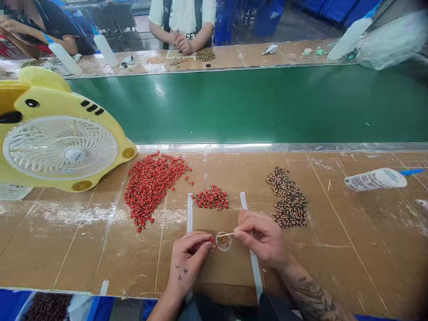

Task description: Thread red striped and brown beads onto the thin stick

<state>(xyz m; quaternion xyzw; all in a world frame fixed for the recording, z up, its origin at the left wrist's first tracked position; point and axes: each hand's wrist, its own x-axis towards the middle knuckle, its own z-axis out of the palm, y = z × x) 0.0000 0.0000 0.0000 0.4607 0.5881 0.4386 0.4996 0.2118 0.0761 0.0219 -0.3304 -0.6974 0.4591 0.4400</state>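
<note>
Between the thumb and fingers of my left hand point(190, 258) is a small red bead-like piece point(211, 240), mostly covered by the fingertips. My right hand point(262, 236) pinches a thin wooden stick point(225, 234), its tip over a small clear round dish point(223, 243). Under both hands lies a cardboard sheet point(227, 272) with white tape strips along its sides. A small heap of red pieces point(211, 197) sits at the sheet's far edge. Farther left spreads a larger pile of red pieces point(150, 183); on the right is a pile of dark and gold pieces point(290, 198).
A yellow animal-shaped fan point(123, 129) stands at the left. A white glue bottle point(376, 179) lies at the right. Beyond the cardboard-covered table runs a green belt point(254, 107). Across it, a person point(183, 26) works with both hands beside more small pieces point(205, 55).
</note>
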